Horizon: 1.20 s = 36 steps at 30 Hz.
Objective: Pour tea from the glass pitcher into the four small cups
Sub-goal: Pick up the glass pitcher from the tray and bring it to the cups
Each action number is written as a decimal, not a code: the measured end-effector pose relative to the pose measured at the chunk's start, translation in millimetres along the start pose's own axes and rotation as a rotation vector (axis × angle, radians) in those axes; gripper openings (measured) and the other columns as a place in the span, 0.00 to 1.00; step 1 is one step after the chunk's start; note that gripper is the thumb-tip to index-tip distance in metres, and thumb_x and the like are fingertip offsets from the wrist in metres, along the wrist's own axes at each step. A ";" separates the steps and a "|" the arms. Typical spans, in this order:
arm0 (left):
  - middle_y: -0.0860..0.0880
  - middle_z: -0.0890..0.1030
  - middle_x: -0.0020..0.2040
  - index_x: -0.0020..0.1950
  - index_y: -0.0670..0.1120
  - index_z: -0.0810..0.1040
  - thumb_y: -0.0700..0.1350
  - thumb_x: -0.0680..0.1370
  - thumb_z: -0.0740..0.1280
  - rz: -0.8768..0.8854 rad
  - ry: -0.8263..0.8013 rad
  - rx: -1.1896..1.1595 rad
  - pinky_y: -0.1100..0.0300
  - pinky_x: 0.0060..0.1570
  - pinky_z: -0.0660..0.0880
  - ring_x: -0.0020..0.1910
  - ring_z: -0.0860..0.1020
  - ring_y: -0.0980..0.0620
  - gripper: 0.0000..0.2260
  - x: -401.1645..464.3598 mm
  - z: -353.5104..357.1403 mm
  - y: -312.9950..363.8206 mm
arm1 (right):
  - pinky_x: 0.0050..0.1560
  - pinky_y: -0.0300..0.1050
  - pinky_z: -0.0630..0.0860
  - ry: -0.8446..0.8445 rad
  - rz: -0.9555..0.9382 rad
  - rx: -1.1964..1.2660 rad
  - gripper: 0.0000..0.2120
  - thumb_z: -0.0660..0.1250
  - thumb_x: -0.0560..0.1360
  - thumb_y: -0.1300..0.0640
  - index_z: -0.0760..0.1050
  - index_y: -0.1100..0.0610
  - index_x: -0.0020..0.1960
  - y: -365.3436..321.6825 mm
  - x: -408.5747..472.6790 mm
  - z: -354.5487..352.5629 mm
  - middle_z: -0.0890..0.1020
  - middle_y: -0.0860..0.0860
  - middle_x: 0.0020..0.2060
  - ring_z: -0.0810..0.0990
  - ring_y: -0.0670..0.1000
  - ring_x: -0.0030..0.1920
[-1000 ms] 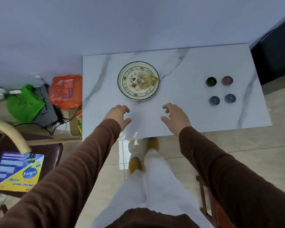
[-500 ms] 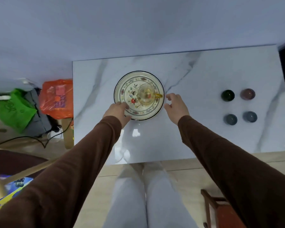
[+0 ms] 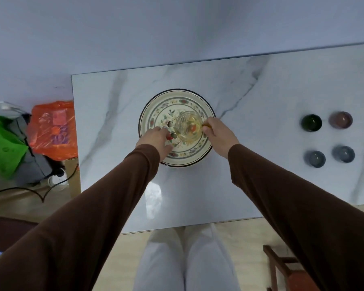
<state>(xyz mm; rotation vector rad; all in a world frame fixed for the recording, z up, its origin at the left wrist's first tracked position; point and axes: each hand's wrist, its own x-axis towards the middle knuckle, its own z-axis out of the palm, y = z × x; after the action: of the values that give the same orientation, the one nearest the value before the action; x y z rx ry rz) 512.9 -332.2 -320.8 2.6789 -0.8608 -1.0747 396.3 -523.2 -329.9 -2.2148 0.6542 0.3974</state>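
While the right hand point(image 3: 220, 136) closes its fingers at the handle of the glass pitcher point(image 3: 189, 128), the grip itself is partly hidden, so I judge it a grasp being taken rather than one firmly made. On the pitcher's other side, the left hand point(image 3: 156, 139) lies loosely open on the patterned plate point(image 3: 194, 157), its fingertips near the glass, holding nothing. The pitcher stands upright on the plate's right half, handle pointing right toward the right hand, which makes that hand the natural one to lift and pour. From there the four small cups point(image 3: 327, 138) lie well apart to the right in a two-by-two cluster, near the right side of the counter point(image 3: 261, 181). Between plate and cups the marble is bare, so a sideways carry looks open. The plate's raised rim must be cleared first. Beyond the counter's left edge sit an orange bag point(image 3: 53, 131) and a green bag point(image 3: 4, 148), away from the route.
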 end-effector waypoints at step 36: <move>0.46 0.74 0.62 0.65 0.48 0.71 0.53 0.74 0.66 0.186 -0.052 0.179 0.48 0.58 0.73 0.62 0.71 0.44 0.20 -119.5 105.0 341.6 | 0.43 0.51 0.71 0.253 0.261 0.130 0.14 0.52 0.82 0.52 0.70 0.59 0.47 214.5 -297.9 -178.2 0.78 0.55 0.41 0.76 0.57 0.42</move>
<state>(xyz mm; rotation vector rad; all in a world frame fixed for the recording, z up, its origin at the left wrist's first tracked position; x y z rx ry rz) 215.7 -540.1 -218.6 2.6518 -1.2436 -1.0746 43.1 -682.2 -201.6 -2.0784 1.0808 0.1979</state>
